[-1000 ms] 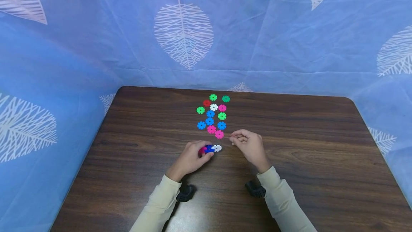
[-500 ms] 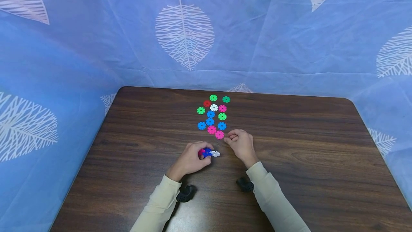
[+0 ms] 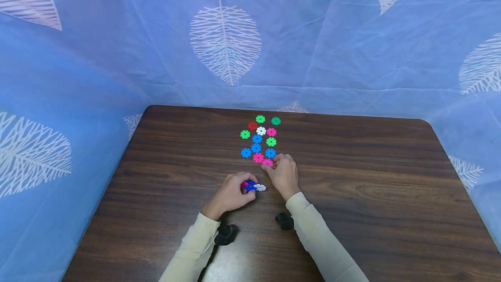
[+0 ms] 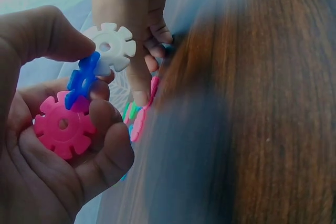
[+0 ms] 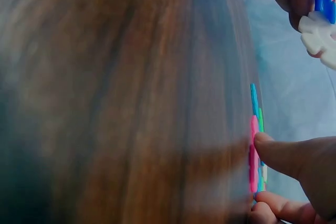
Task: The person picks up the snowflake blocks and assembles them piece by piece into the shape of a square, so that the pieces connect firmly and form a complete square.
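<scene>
My left hand [image 3: 231,191] holds a short chain of notched interlocking discs above the table. A pink disc [image 4: 55,135] sits in its palm, joined to a blue disc [image 4: 81,81] turned nearly edge-on. At the outer end is a white disc [image 4: 116,51], sticking out past the fingertips. My right hand [image 3: 286,177] is at the nearest pink disc [image 3: 267,162] of the loose group, with thumb and fingers on opposite sides of its edge. Its far side is partly covered by the fingers.
Several loose discs lie flat beyond the hands: a second pink disc [image 3: 258,158], blue discs [image 3: 245,152], green discs [image 3: 245,134], a red disc [image 3: 252,126] and a white disc [image 3: 261,131]. The dark wooden table [image 3: 372,177] ends at a blue leaf-patterned cloth [image 3: 313,34].
My right hand has moved left to the nearest pink disc and its fingers have come onto it. The left hand's chain has lowered and drawn slightly left.
</scene>
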`<state>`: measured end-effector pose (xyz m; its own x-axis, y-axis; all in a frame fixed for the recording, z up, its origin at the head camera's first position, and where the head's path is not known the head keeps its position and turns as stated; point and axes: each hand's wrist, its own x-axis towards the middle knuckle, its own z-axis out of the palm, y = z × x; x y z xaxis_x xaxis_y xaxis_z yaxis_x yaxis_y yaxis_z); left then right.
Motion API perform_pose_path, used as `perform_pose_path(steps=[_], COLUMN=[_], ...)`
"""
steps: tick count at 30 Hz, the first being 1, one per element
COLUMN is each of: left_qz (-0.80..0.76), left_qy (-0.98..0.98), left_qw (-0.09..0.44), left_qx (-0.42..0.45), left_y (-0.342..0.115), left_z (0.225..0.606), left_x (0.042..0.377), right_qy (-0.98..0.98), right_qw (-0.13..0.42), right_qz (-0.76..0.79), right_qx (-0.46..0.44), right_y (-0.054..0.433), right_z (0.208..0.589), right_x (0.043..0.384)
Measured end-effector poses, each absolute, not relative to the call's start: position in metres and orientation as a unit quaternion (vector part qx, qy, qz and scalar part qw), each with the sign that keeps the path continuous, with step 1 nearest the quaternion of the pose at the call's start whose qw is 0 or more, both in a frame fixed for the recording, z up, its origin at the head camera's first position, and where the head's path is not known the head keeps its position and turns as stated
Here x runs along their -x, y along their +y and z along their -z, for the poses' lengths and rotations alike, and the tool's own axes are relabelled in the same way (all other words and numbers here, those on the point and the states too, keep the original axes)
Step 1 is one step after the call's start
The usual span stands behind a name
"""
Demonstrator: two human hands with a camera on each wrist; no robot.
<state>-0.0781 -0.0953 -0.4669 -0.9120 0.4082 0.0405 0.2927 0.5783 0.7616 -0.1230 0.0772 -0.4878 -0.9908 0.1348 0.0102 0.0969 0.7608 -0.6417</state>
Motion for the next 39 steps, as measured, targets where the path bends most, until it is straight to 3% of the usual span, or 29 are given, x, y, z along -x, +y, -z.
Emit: perform_pose_path(steps=[7,16,30,39], left_qz=[-0.409,-0.414,-0.416,-0.423], left_qy=[0.889,0.887,0.888,0.886], left_qw=[0.065,0.077,0.063,0.063], left_qx=[-0.195,-0.188,-0.185,-0.180], left_y=[-0.097,-0.098,-0.100,-0.101], left_z=[0.469,0.467,0.468,0.467], left_x=[0.080,0.080,0.083,0.085], right_qy=[-0.940,-0.930,-0.915,-0.872], right_qw=[0.029,-0.008,0.023,-0.003], right_qz=[-0.331,-0.360,-0.403,-0.490], right_qx=[0.071,0.072,0.001,0.008], right_y=[0.074,0.076,0.085,0.099], right_z=[0.486,0.485,0.492,0.488], right_x=[0.124,0.121,0.118,0.123])
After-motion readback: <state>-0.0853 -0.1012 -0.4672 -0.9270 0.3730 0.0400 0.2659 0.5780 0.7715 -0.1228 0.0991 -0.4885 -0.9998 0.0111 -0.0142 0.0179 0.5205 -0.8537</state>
